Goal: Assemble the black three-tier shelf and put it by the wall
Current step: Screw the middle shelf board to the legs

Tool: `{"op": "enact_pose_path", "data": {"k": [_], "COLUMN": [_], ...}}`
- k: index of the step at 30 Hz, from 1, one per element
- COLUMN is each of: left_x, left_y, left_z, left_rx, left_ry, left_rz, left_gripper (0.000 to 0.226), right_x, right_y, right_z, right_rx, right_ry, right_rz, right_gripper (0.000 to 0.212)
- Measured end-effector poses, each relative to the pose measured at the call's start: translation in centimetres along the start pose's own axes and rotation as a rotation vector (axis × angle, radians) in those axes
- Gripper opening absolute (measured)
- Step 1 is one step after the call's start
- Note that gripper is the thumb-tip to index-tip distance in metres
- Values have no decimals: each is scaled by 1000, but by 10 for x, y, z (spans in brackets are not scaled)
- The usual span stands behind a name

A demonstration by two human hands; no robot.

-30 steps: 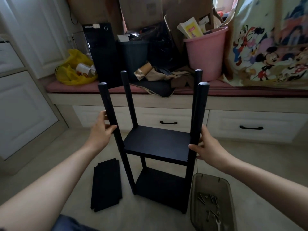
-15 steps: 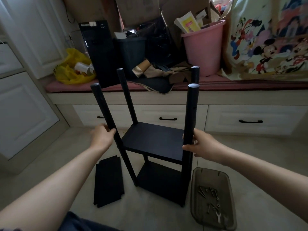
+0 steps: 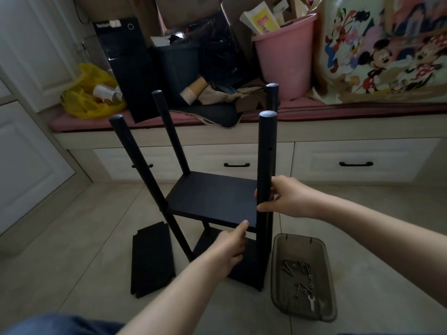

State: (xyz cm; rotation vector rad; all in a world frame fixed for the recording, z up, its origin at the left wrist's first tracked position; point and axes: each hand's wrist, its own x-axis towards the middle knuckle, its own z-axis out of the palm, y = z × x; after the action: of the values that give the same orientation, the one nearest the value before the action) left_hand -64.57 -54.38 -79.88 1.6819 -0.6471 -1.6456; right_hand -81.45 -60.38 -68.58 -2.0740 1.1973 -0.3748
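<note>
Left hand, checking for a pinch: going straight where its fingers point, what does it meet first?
Probably the middle shelf board, at its front edge beside the front right post; depth is unclear.

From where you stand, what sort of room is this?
Probably a lived-in home room used for storage: a cushioned built-in bench with white drawers, a pink plastic bucket stuffed with papers, and a cartoon-mouse printed fabric.

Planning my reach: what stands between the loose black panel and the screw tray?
In the head view, the half-built shelf stands there, with the left hand before it.
</note>
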Motion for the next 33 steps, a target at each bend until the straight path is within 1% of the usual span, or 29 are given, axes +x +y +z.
{"op": "enact_pose_path", "data": {"k": [1, 2, 4, 5, 8, 12, 13, 16, 17, 20, 23, 25, 28, 31, 33], "left_x": [6, 12, 20, 22, 24, 26, 28, 32, 33, 33, 32, 32, 33, 33, 33], "left_y": [-6, -11, -19, -22, -30, -36, -37, -42, -43, -44, -45, -46, -49, -48, -48], "left_z": [4, 7, 13, 17, 25, 26, 27, 31, 32, 34, 32, 31, 30, 29, 29], "left_rx": [-111, -187, -257, -270, -257, -301, -320, -336, -330, -312, -379, -427, -455, -481, -510], "left_ry": [-3, -9, 6, 19, 2, -41, -41, 4, 19, 25, -41, -102, -160, -189, -208], "left_rz": [27, 52, 86, 106, 162, 257, 273, 309, 323, 369, 387, 387, 397, 402, 411], "left_gripper": [53, 42, 19, 15, 19, 40, 41, 31, 32, 43, 51, 50, 38, 35, 35], "right_x": [0, 0, 0, 0, -2, -3, -4, -5, -5, -5, -6, -8, -12, -18, -21], "right_y": [1, 1, 3, 4, 5, 7, 8, 9, 10, 12, 17, 22, 29, 38, 47], "right_z": [0, 1, 1, 1, 1, 4, 5, 10, 12, 16, 20, 23, 24, 21, 21], "right_rx": [-6, -10, -13, -7, 26, 68, 83, 124, 124, 111, 166, 238, 400, 522, 508], "right_ry": [-5, -8, -8, -7, 3, 28, 32, 62, 79, 115, 147, 154, 130, 103, 97], "right_rz": [-7, -14, -24, -24, -23, -23, -19, -14, -13, -8, 33, 67, 106, 129, 153], "right_gripper": [22, 23, 24, 25, 25, 22, 22, 24, 26, 31, 38, 31, 20, 19, 21]}}
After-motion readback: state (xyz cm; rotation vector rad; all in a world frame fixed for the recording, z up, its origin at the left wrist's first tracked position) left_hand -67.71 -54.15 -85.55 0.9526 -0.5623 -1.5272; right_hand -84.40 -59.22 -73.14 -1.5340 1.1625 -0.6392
